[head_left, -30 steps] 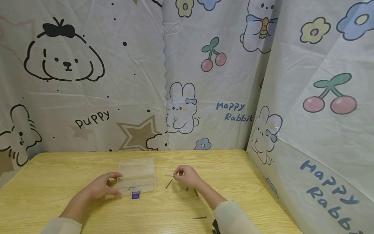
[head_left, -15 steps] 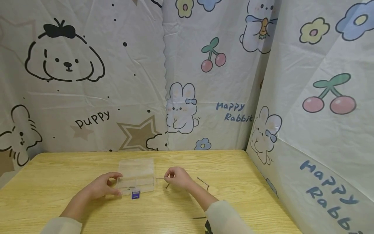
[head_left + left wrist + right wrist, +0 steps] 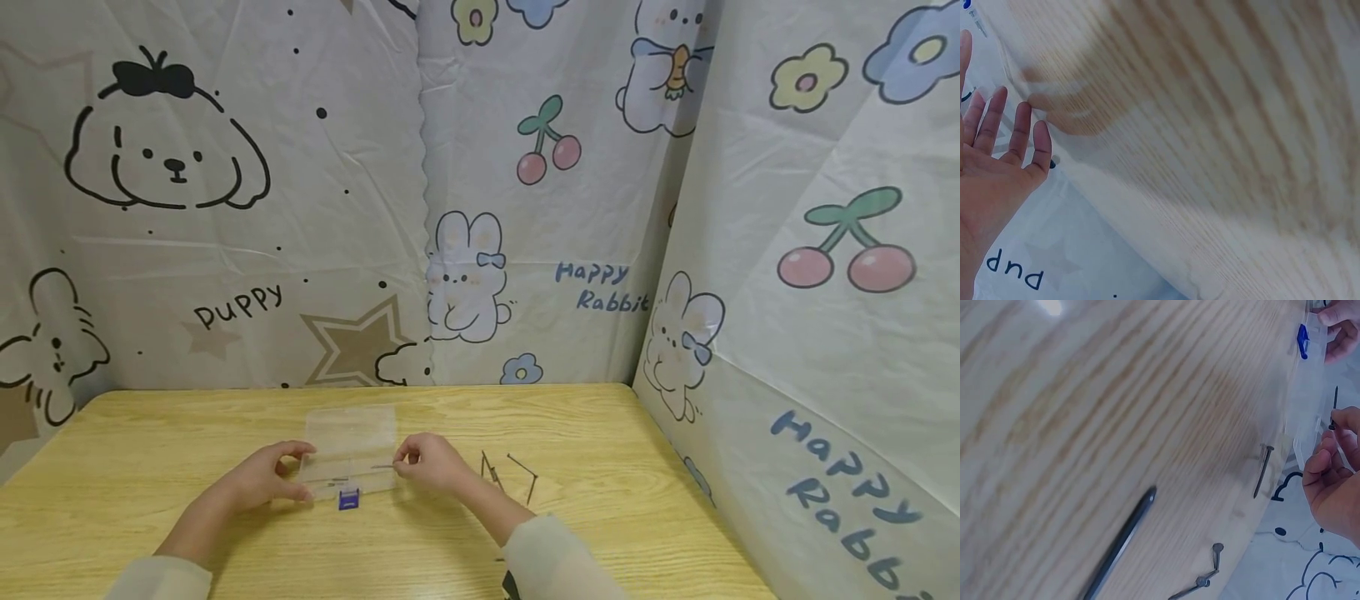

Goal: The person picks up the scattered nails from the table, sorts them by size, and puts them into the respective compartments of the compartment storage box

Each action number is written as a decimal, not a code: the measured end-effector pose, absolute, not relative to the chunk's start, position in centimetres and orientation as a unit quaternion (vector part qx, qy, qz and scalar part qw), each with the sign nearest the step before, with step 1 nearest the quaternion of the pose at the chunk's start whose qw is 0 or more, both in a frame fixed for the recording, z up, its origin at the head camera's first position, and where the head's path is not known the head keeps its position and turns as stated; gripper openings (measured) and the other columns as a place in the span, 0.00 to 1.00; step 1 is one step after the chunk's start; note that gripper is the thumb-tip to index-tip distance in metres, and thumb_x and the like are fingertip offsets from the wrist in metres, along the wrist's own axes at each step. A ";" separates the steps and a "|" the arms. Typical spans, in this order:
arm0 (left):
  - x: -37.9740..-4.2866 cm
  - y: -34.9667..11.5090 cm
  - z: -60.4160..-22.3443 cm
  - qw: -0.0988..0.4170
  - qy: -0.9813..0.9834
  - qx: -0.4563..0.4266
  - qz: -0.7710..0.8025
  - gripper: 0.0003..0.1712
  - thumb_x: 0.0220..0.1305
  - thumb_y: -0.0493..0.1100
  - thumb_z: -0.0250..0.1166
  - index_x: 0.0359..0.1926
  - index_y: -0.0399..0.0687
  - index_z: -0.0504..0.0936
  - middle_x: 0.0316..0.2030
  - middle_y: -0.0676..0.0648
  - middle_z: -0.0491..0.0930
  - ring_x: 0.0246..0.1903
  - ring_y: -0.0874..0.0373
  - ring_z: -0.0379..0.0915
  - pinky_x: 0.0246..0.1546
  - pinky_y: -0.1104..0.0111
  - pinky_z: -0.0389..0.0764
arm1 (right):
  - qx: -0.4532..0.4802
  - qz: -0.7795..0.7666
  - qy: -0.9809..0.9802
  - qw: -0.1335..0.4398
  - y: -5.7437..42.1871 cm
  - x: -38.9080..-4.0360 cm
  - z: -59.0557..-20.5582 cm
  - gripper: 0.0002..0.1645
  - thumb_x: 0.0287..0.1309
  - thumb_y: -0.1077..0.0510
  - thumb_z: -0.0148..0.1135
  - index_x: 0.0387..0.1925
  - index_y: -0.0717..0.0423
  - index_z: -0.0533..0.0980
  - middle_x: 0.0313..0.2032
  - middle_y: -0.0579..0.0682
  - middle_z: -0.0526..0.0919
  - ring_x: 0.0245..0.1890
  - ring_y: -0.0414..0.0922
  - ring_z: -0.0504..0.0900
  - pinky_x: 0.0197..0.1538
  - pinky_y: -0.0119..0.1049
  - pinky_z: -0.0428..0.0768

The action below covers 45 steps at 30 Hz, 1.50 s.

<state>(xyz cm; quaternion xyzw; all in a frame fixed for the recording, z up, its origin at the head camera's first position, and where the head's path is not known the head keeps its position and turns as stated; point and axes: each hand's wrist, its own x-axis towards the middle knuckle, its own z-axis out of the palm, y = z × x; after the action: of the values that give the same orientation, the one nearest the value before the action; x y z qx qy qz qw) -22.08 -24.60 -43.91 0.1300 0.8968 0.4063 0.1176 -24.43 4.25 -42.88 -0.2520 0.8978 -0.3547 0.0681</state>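
Note:
A clear plastic box [image 3: 352, 429] with a raised lid and a blue latch [image 3: 348, 499] sits on the table. My left hand [image 3: 258, 477] holds the box at its left end, thumb at the front and fingers behind. Several small nails [image 3: 337, 481] lie in its left compartment. With thumb and fingertips, my right hand [image 3: 435, 462] pinches a nail [image 3: 382, 467] by its head end, above the right compartment. In the right wrist view, that nail [image 3: 1335, 399] points away from the fingers, near the box.
More nails [image 3: 532, 490] are scattered on the wooden table [image 3: 637, 533] to the right, under and beside my right forearm. One nail [image 3: 1263, 472] lies between the box and these. Printed cloth [image 3: 360, 208] hangs behind and along the right side.
My right hand has moved left with the nail, from beside the box to over its right compartment. The left hand has stayed on the box.

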 end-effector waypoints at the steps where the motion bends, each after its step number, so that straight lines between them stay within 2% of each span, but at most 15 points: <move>1: -22.1 -24.6 -43.9 0.117 0.897 0.130 0.406 0.46 0.44 0.50 0.75 0.62 0.36 0.66 0.57 0.30 0.66 0.46 0.47 0.69 0.36 0.63 0.75 | -0.253 -0.351 0.899 0.068 4.1 -24.4 -42.9 0.05 0.58 0.58 0.61 0.30 0.54 0.81 0.21 0.39 0.70 0.21 0.33 0.64 0.27 0.25 0.64; 14: -22.1 -24.4 -43.9 0.114 0.900 0.129 0.400 0.45 0.45 0.51 0.74 0.62 0.36 0.67 0.58 0.30 0.66 0.48 0.44 0.69 0.42 0.57 0.76 | -0.258 -0.335 0.904 0.064 2.5 -24.1 -43.6 0.06 0.59 0.58 0.59 0.32 0.55 0.81 0.21 0.39 0.70 0.21 0.32 0.64 0.25 0.24 0.64; 27: -21.9 -24.6 -44.0 0.115 0.899 0.133 0.402 0.46 0.45 0.51 0.74 0.62 0.35 0.66 0.58 0.28 0.65 0.48 0.43 0.67 0.39 0.58 0.77 | -0.243 -0.347 0.903 0.069 1.9 -24.1 -44.7 0.06 0.59 0.56 0.60 0.32 0.53 0.80 0.19 0.39 0.68 0.18 0.34 0.63 0.23 0.25 0.63; 45: -22.1 -24.6 -44.1 0.116 0.898 0.127 0.405 0.46 0.44 0.51 0.75 0.62 0.36 0.66 0.58 0.30 0.66 0.47 0.46 0.68 0.38 0.63 0.75 | -0.222 -0.405 0.884 0.076 1.8 -24.2 -45.1 0.05 0.58 0.58 0.61 0.30 0.54 0.81 0.16 0.40 0.65 0.16 0.34 0.60 0.22 0.26 0.61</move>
<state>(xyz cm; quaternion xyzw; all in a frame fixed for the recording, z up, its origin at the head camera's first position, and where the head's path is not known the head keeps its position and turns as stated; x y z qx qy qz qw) -22.07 -24.64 -44.07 0.1269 0.8982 0.4045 0.1162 -24.16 1.83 -45.05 -0.2223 0.8836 -0.4052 0.0756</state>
